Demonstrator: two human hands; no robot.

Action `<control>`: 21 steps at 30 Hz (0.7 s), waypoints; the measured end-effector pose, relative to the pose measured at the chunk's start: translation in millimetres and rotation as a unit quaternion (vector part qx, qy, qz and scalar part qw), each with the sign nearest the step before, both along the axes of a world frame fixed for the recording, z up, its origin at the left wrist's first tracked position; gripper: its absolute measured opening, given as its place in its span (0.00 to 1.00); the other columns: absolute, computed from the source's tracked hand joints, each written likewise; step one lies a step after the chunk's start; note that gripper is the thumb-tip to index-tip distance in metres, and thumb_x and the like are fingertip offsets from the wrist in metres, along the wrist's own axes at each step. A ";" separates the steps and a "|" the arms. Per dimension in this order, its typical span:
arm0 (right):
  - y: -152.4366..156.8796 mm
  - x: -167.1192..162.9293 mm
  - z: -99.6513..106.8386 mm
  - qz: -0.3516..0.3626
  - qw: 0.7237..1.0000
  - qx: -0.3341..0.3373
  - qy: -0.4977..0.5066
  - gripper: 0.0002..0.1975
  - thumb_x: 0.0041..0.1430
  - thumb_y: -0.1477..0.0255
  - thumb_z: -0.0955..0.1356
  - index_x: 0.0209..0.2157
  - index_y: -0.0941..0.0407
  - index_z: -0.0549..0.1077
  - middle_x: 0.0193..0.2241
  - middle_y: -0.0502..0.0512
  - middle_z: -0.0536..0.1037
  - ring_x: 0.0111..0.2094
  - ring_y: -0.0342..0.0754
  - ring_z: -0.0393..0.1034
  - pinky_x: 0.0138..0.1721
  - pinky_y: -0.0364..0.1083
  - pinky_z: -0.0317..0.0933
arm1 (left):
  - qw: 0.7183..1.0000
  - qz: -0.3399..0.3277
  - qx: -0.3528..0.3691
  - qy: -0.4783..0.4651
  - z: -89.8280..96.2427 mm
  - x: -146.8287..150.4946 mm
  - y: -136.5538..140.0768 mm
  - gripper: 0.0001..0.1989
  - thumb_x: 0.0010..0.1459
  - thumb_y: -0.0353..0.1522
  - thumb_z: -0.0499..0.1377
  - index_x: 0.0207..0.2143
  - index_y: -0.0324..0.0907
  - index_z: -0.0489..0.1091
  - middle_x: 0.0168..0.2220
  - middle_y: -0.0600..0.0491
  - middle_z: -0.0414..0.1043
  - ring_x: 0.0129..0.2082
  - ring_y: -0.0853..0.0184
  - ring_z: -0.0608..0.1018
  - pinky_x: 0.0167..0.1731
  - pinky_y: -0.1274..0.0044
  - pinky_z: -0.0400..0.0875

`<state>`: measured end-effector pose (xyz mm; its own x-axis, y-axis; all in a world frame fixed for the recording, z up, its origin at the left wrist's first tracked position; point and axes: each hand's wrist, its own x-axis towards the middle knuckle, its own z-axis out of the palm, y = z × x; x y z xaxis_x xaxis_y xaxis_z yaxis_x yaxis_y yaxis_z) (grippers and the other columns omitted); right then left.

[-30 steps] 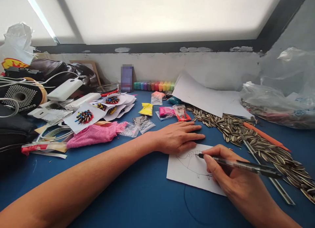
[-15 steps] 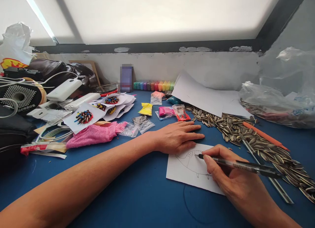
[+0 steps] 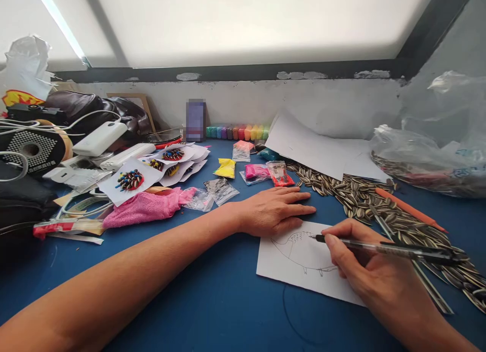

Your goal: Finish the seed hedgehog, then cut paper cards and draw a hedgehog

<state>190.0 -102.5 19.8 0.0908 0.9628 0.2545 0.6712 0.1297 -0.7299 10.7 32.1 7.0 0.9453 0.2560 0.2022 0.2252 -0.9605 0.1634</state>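
Observation:
A sheet of white paper (image 3: 281, 263) lies on the blue table, bearing a thin line drawing (image 3: 299, 250) with a rounded body, short legs and small curved marks along its top. My left hand (image 3: 275, 210) rests flat, fingers stretched out, across the sheet's upper left edge. Between the fingers of my right hand (image 3: 364, 261) is a black pen (image 3: 395, 249), slanted, its tip at the upper part of the drawing. The right side of the sheet is hidden beneath my right hand.
Striped sunflower seeds (image 3: 357, 197) spread along the right, with an orange stick (image 3: 410, 210) and a metal strip (image 3: 431, 286) on them. Small clay packets (image 3: 227, 168) lie ahead. Left stand seed-decorated papers (image 3: 130, 181), a pink cloth (image 3: 144, 210) and white chargers (image 3: 99, 138).
My right hand and the pen have shifted a little to the right, and more curved marks show on the drawing. My left hand has stayed in place.

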 end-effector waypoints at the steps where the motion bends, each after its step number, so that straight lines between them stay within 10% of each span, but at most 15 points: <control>1: 0.5 0.9 -2.0 -0.003 1.000 0.001 0.003 0.11 0.60 0.62 0.66 0.27 0.52 0.71 0.17 0.45 0.69 0.16 0.42 0.61 0.17 0.43 0.57 | 1.000 -0.001 0.000 -0.001 -0.4 -0.1 0.2 0.22 0.71 0.34 0.52 0.64 0.39 0.62 0.69 0.42 0.53 0.69 0.55 0.57 0.67 0.63 0.52; 21: 0.1 3.0 -11.3 0.018 0.999 -0.046 0.006 0.13 0.63 0.58 0.65 0.33 0.52 0.73 0.19 0.46 0.70 0.18 0.44 0.64 0.17 0.43 0.58 | 1.000 -0.004 -0.016 -0.013 -1.0 0.0 -0.7 0.22 0.71 0.33 0.52 0.64 0.39 0.63 0.69 0.41 0.54 0.69 0.53 0.58 0.67 0.60 0.54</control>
<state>193.0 -102.5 8.5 0.0589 0.9847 0.1638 0.6579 0.0851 -0.7483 10.7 31.4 6.0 0.9418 0.2551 0.2189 0.2129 -0.9566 0.1990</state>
